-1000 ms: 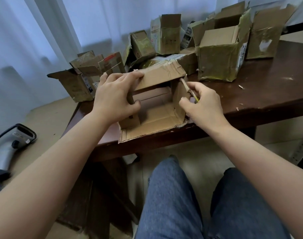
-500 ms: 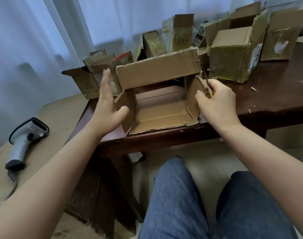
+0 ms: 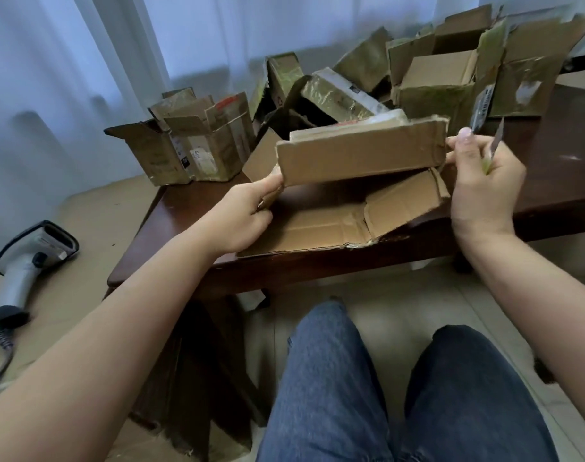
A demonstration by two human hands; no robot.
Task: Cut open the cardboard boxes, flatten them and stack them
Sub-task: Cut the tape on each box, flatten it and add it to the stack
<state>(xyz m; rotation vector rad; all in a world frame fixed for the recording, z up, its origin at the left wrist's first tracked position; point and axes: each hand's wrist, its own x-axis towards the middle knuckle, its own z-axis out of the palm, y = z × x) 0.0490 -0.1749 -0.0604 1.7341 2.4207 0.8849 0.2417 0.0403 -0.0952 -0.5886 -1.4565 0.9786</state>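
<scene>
1. Cardboard, brown and half collapsed: the box [image 3: 347, 201] lies at the near edge of the tabletop [image 3: 557, 181], its bottom panel flat on the wood and its upper panel [image 3: 361, 155] lifted above it like a raised lid.

2. Its long axis runs left to right, straight from one grip to the other, so the box hangs between the two hands, not in front of either.

3. At the left end, the left hand [image 3: 248, 211] pinches the lower corner of the raised panel, thumb on top and fingers curled beneath. The box lies to the right of this grip and a little beyond it.

4. At the right end, the right hand [image 3: 481, 181] pinches the upper corner with thumb and fingertip. Its other fingers are closed round a thin knife [image 3: 492, 150], whose blade points up and away from the cardboard. The box lies to the left of this grip.

5. Both grips touch the box, so neither is nearer. The left one is free of any tool, so I judge it the better hand for pressing down.

6. Flattening probably means pushing the raised panel down onto the bottom one across that long axis; the torn flap [image 3: 404, 201] below the right grip may buckle.

7. Beyond both grips, more boxes [image 3: 198, 145] crowd the far tabletop, still unflattened.

8. Well left of the left grip, a barcode scanner [image 3: 28, 258] lies on the floor.
</scene>
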